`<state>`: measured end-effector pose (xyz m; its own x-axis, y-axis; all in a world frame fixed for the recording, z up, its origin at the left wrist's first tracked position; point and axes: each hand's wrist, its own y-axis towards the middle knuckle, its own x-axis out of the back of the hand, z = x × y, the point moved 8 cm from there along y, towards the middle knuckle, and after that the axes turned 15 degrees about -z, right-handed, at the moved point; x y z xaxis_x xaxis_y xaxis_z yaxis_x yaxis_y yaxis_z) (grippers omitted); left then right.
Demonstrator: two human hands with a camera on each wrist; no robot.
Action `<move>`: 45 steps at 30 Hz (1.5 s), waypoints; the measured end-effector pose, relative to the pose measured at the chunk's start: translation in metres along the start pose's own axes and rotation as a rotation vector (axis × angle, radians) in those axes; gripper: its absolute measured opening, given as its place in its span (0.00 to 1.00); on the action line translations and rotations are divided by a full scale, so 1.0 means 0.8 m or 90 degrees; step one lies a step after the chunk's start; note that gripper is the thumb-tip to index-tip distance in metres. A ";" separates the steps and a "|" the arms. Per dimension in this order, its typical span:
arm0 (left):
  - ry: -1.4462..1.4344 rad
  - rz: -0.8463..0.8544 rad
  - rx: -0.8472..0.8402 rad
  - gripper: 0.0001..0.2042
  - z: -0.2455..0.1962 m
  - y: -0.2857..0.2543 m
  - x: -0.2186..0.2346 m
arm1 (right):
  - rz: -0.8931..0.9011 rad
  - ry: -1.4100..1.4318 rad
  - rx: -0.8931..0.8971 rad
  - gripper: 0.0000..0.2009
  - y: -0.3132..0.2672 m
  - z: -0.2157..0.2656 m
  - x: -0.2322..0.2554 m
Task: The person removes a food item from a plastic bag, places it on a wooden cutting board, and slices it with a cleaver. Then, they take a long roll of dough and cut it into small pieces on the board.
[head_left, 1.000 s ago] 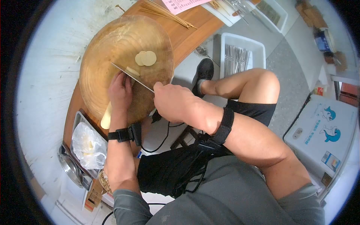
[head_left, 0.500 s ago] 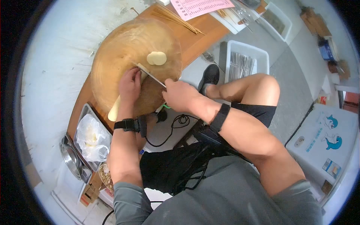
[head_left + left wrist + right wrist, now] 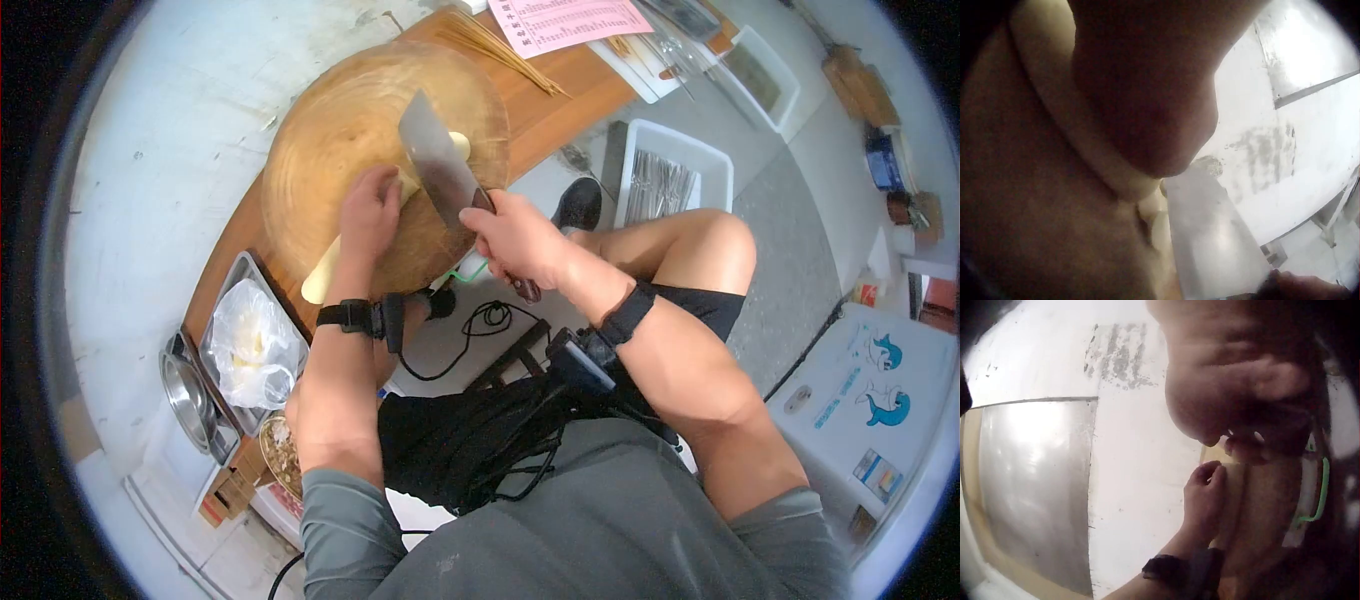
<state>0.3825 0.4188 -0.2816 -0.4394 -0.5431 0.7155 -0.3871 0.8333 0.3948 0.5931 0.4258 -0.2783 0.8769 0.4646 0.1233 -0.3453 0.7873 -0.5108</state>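
On the round wooden board (image 3: 320, 130), my left hand (image 3: 370, 215) holds a long pale roll (image 3: 322, 275) with bent fingers near its far end. That hand (image 3: 1154, 94) covers part of the roll (image 3: 1079, 119) in the left wrist view. My right hand (image 3: 520, 240) grips the handle of a cleaver, whose broad blade (image 3: 435, 150) is tilted with its flat face showing, just right of the roll's end. A pale slice (image 3: 460, 145) shows beyond the blade, partly hidden. In the left wrist view the blade (image 3: 1210, 237) is close to pale pieces (image 3: 1160, 231).
Thin sticks (image 3: 500, 55) and a pink sheet (image 3: 570, 22) lie on the wooden table beyond the board. A metal tray (image 3: 240, 268) with a plastic bag (image 3: 250, 340) is at the left. A white bin (image 3: 720, 160) of skewers stands right, a white box (image 3: 860, 380) farther right.
The cleaver has swung from edge-on beside the roll to showing its flat face, its tip pointing farther away. It now covers part of the loose slices. My left hand remains on the roll.
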 end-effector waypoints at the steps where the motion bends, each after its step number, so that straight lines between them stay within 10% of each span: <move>1: 0.002 -0.002 0.001 0.09 0.003 0.000 0.000 | 0.033 0.091 -0.096 0.12 -0.005 -0.002 -0.001; 12: 0.036 0.014 -0.080 0.11 0.007 0.001 -0.017 | 0.082 0.316 -0.280 0.11 -0.006 -0.021 0.003; 21: 0.004 -0.034 -0.078 0.10 0.000 -0.005 0.013 | -0.022 -0.007 0.004 0.13 -0.013 0.013 0.024; 23: -0.010 -0.040 -0.059 0.09 0.001 -0.008 0.012 | -0.120 -0.343 0.289 0.16 -0.025 0.035 0.018; 45: -0.006 -0.058 -0.010 0.10 0.007 -0.019 0.007 | -0.043 -0.442 0.262 0.14 -0.065 0.035 -0.019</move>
<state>0.3813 0.4027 -0.2871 -0.4111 -0.6175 0.6706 -0.4125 0.7820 0.4672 0.5881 0.3890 -0.2295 0.5394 0.4505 0.7114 -0.5134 0.8456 -0.1462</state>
